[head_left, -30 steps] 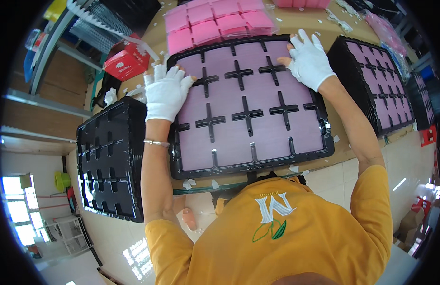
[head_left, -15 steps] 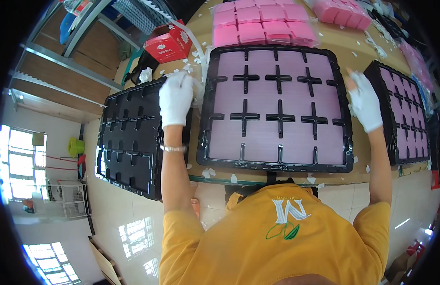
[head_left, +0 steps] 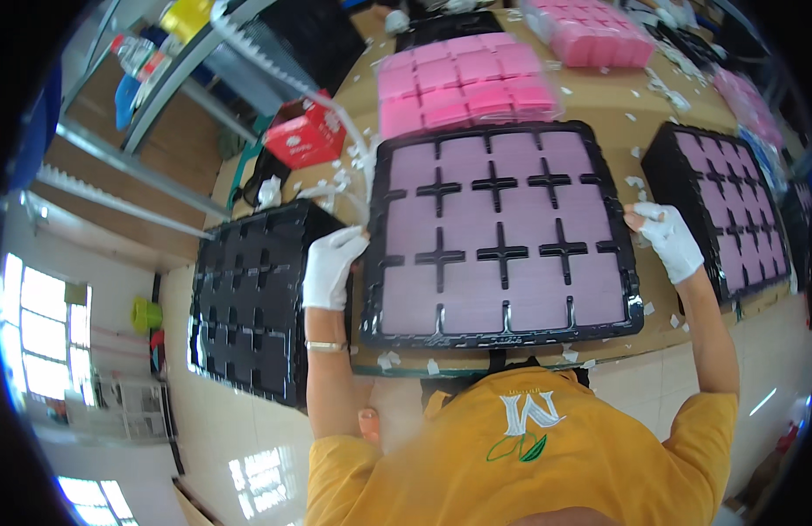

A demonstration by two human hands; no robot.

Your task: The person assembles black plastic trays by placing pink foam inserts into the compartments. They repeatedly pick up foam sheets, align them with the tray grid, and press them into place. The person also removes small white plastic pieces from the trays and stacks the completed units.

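In front of me on the table lies a black plastic tray (head_left: pixel 500 254) with cross-shaped dividers. Smooth pale purple pads (head_left: pixel 414 289) fill its compartments. My left hand (head_left: pixel 329 267), in a white glove with bare fingertips, is closed at the tray's left edge. At the right edge my gloved right hand (head_left: pixel 669 241) is closed too, thumb and fingers pinched at the rim. Both undersides of the grip are hidden. Left of my left hand stands a stack of black trays (head_left: pixel 248 302) showing no pads. Another tray stack (head_left: pixel 739 210) with purple pads stands at the right.
Bagged pink foam blocks (head_left: pixel 463 83) lie behind the tray, with more pink foam (head_left: pixel 594 35) farther back. A red box (head_left: pixel 305 140) stands back left, beneath a metal shelf frame (head_left: pixel 173 70). White scraps litter the table. Another person's gloved hand (head_left: pixel 395 22) shows at the far edge.
Both hands have come down nearer to me and inward, from beside the tray to its left and right edges. The whole view has shifted, showing more of the table's far side.
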